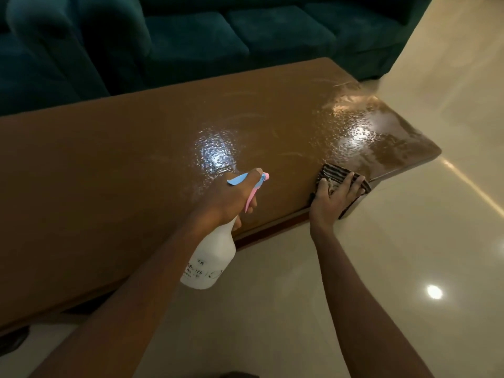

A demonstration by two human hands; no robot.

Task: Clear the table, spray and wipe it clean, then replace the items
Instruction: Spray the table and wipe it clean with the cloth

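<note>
- While the left hand (229, 197) grips the neck of the white spray bottle (212, 263), fingers curled round it below the blue-and-pink trigger head, the bottle hangs tilted over the near edge of the tabletop (109, 173).
- The right hand (332, 203) presses the striped cloth (332, 171) down with fingers spread and fairly straight, at the tabletop's near edge close to the right corner; part of the cloth drapes over that edge.
- Droplets glisten across the tabletop's right half.
- A dark teal sofa (191, 42) stands beyond the far edge.
</note>
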